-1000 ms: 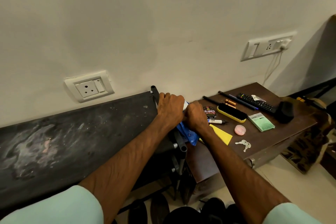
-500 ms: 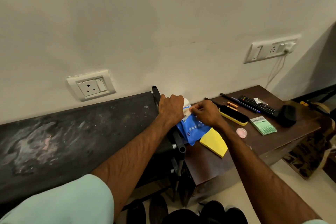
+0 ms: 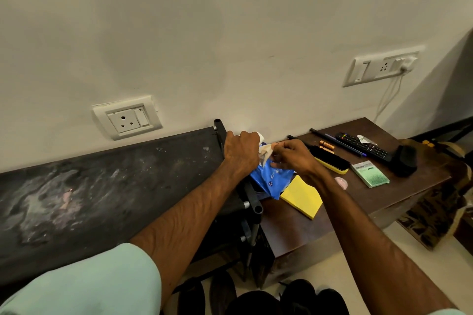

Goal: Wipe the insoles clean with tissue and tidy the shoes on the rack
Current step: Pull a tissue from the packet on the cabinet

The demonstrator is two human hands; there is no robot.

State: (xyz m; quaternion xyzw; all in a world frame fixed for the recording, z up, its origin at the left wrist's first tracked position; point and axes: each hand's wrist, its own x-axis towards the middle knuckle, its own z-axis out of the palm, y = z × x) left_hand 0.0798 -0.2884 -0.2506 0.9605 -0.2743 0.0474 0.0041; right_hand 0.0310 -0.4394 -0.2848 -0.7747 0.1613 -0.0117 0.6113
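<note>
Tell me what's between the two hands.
In the head view, a white tissue lies between the left hand and right hand, sticking out of the blue pack.

The brown worktop (image 3: 294, 230) bears a blue tissue pack (image 3: 271, 179) beneath the left hand (image 3: 242, 152) and right hand (image 3: 294, 155), and a yellow pad (image 3: 302, 195) just under the right wrist. Right of the right hand lie a brush (image 3: 330, 160), batteries (image 3: 327, 146), a remote (image 3: 363, 146) and a green box (image 3: 369, 174). The black rack top (image 3: 115, 186) stretches away left of the left hand.
</note>
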